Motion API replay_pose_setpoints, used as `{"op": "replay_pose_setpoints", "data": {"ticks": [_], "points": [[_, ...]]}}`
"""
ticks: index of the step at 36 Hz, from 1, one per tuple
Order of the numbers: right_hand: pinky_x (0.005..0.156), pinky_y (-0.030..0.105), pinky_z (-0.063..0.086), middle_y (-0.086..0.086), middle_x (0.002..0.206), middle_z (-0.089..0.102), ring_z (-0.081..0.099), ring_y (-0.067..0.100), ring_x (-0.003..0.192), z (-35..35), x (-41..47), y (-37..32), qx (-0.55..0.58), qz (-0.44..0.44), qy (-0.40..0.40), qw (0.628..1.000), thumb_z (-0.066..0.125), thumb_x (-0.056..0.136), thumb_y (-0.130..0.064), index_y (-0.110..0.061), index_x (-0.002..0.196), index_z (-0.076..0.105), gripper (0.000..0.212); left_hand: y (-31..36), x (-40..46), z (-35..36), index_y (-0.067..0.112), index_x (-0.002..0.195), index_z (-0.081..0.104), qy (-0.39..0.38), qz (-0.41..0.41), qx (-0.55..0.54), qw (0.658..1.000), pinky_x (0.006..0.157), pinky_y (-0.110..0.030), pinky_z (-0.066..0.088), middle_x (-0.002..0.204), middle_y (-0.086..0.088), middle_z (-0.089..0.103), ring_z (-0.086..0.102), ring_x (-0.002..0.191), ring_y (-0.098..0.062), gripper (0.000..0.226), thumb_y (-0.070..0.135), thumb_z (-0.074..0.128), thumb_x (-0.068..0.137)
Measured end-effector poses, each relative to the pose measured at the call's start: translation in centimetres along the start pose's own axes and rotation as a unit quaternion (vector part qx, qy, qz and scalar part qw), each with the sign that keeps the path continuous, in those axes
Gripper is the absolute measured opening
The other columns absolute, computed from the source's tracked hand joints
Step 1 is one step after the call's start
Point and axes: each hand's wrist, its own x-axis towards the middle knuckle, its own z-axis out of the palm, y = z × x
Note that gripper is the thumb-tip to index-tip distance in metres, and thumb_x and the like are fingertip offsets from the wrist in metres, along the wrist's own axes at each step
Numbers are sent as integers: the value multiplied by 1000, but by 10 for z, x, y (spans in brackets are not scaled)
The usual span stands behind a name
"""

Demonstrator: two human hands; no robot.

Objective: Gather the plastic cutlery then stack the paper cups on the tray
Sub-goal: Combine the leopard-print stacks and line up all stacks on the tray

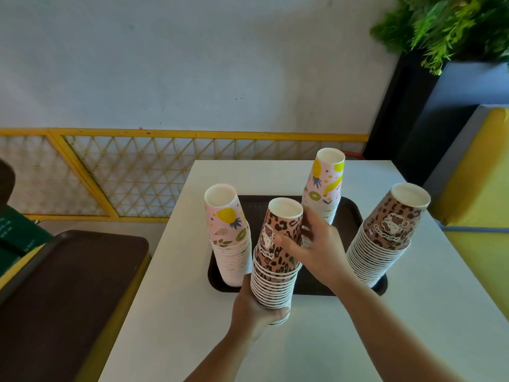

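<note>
— What do we have at the white table [176,312]?

— We see four stacks of upside-down paper cups. The leopard-print stack [276,260] is in both hands, at the near edge of the dark brown tray [349,213]. Our left hand [254,310] curls round its lowest rims; our right hand [314,244] wraps the upper cups, thumb across the print.

— And the others?

— A fruit-print stack [230,235] stands on the tray's left side, a second fruit-print stack [325,186] at the far edge behind the right hand, and another leopard stack [385,235] at the tray's right corner.

— What can't we make out?

— We cannot tell whether the held stack rests on the tray or is lifted clear. The right hand hides the base of the far stack. A second brown tray [66,293] at left is cut off by the frame.

— Textures?

— Rolled white rims form tight ribbed bands; the tray looks matte plastic; the tabletop is smooth. A yellow lattice panel [132,175] lines the wall, with green foliage [446,26] at upper right.
</note>
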Motion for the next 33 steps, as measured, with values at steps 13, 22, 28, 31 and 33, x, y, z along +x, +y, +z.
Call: {"op": "replay_pose_setpoints", "data": {"ticks": [13,22,28,31,33], "points": [[80,34,56,-1,98,69,66,11,94,-21,25,-23,107,-25,136,985,72,70,-41,-13,109,58,50,-4,3,-2,37,113,43,5,-8,1,1000,71,-7,45,102,17,61,58,95,-1,91,54,78,31],[86,26,53,-1,116,62,59,7,102,-16,47,1,32,-1,245,969,71,76,-34,-16,126,49,58,-8,5,-5,36,112,43,15,-17,-15,1000,67,-3,45,99,21,60,57,91,6,90,52,78,30],[91,34,51,-3,118,61,58,11,107,6,39,35,-27,27,205,978,75,74,-31,-18,129,48,62,-5,5,-6,31,124,45,19,-13,-20,1000,84,-24,53,111,13,62,59,102,-8,102,51,80,30],[96,40,48,-3,122,61,56,15,113,11,35,45,-38,40,176,983,74,74,-33,-21,130,46,64,-4,6,-6,30,126,45,12,-8,-27,1000,87,-29,54,113,12,63,60,105,-9,102,48,83,33],[97,34,46,-2,124,59,54,16,116,12,33,48,-56,47,145,987,73,75,-33,-20,132,44,64,-3,5,-7,29,128,44,10,-9,-28,1000,87,-31,55,114,11,63,60,106,-9,104,48,83,33]]}}
